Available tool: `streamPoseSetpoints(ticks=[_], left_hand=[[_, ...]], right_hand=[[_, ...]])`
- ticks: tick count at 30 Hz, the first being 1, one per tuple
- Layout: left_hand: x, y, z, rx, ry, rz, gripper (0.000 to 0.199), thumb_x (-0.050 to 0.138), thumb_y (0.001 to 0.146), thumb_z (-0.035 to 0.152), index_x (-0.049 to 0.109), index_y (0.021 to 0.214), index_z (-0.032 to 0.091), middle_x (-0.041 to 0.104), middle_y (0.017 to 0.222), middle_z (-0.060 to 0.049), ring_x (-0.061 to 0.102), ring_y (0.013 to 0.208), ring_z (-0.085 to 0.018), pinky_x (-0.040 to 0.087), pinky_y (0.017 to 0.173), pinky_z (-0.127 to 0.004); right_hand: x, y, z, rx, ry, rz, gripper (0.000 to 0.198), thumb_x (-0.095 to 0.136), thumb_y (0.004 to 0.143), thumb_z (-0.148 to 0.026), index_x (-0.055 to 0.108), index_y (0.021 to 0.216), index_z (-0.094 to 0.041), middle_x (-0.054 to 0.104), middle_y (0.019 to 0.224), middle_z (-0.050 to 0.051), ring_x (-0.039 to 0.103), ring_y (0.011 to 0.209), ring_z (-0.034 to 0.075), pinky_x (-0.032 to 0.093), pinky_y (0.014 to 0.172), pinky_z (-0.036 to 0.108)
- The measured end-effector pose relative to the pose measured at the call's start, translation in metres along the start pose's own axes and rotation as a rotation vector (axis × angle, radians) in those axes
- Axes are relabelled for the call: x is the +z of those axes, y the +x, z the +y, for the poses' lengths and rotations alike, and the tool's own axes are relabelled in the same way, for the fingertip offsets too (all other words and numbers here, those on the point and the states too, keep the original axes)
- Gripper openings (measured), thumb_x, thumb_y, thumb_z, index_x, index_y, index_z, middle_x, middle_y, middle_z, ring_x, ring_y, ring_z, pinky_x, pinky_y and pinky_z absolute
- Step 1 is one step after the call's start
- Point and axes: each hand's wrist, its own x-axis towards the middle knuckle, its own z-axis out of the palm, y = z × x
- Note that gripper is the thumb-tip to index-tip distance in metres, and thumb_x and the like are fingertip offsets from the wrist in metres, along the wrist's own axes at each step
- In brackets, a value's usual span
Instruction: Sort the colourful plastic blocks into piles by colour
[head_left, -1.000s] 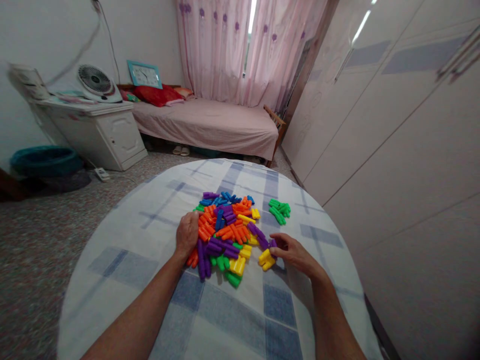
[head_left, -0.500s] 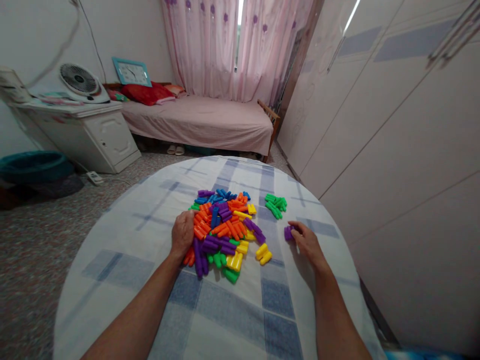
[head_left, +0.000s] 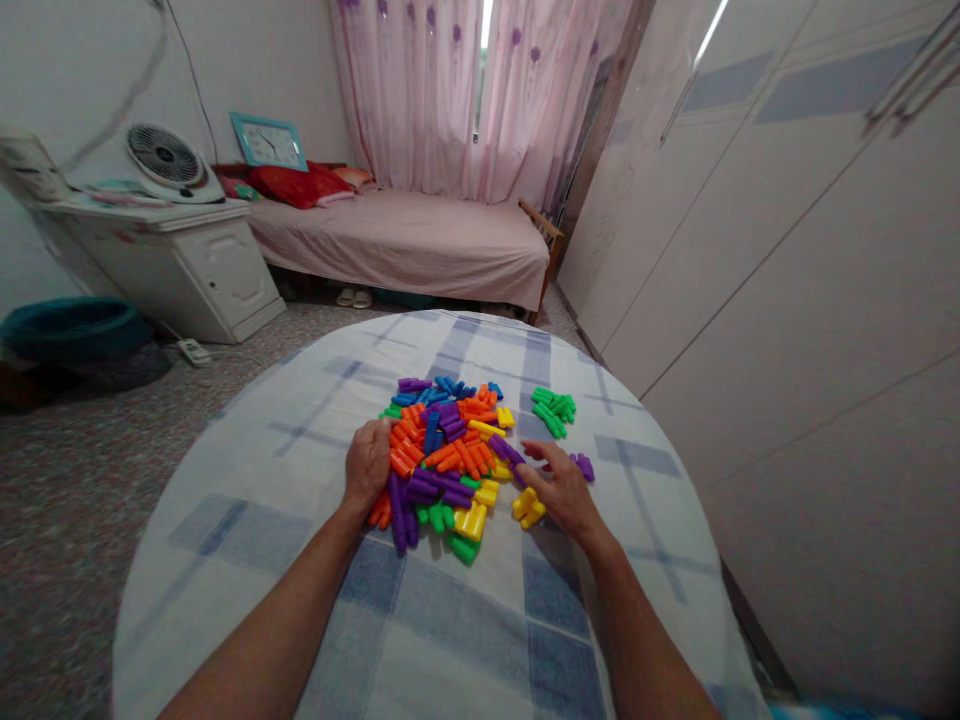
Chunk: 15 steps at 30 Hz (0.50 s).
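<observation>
A heap of plastic building pieces in orange, purple, blue, green and yellow lies on the table. Against the heap's left side rests my left hand (head_left: 367, 462), its back toward me and its fingers curled out of sight. My right hand (head_left: 561, 490) is at the heap's right edge, thumb and fingers apart around the near end of a purple piece (head_left: 504, 448); no firm grip shows. Just below that hand are yellow pieces (head_left: 527, 508), partly covered by it. To its right a separate purple piece (head_left: 582, 466) lies alone on the cloth.
A small group of green pieces (head_left: 553, 411) lies apart at the heap's upper right. The round table wears a checked cloth (head_left: 465, 620). Beyond it are a bed (head_left: 405, 240), a white cabinet (head_left: 225, 275) with a fan (head_left: 166, 155), and a tall wardrobe (head_left: 810, 300).
My right hand has let go of the purple piece on the right and moved left to the heap's edge. That piece stays on the cloth. My left hand has kept its place.
</observation>
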Motion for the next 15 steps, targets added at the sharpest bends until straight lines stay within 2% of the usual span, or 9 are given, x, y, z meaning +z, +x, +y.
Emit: streamPoseSetpoints(ticks=[3,9,12,15], left_hand=[[0.000,0.000,-0.002,-0.006,-0.010,-0.005,0.044,0.029,0.090,0.042,0.065,0.095,0.018,0.066,0.092,-0.006,0.057,0.090,-0.018,0.044,0.081,-0.029],[0.000,0.000,0.001,-0.006,-0.007,-0.005,0.043,0.028,0.090,0.041,0.065,0.094,0.018,0.067,0.093,-0.006,0.057,0.091,-0.019,0.044,0.082,-0.029],[-0.001,0.000,0.003,0.003,-0.012,-0.008,0.043,0.028,0.091,0.042,0.064,0.094,0.019,0.067,0.094,-0.006,0.058,0.092,-0.018,0.044,0.083,-0.029],[-0.001,-0.001,0.004,0.001,-0.012,-0.009,0.044,0.027,0.091,0.042,0.064,0.093,0.019,0.067,0.094,-0.006,0.058,0.091,-0.019,0.044,0.083,-0.029]], right_hand=[[0.013,-0.003,-0.005,-0.019,-0.025,-0.065,0.034,0.057,0.079,-0.031,0.060,0.111,-0.019,0.063,0.103,0.007,0.058,0.093,0.020,0.046,0.082,0.035],[0.019,-0.004,-0.003,0.050,0.001,-0.042,0.031,0.053,0.080,-0.026,0.062,0.108,-0.019,0.065,0.099,0.005,0.059,0.086,0.018,0.046,0.077,0.031],[0.013,-0.001,0.000,0.054,-0.004,0.049,0.032,0.050,0.081,-0.028,0.061,0.109,-0.019,0.065,0.100,0.005,0.059,0.085,0.018,0.047,0.076,0.031],[-0.002,0.002,0.011,0.051,-0.133,0.241,0.033,0.048,0.081,-0.028,0.060,0.109,-0.017,0.064,0.100,0.008,0.058,0.089,0.020,0.046,0.080,0.033]])
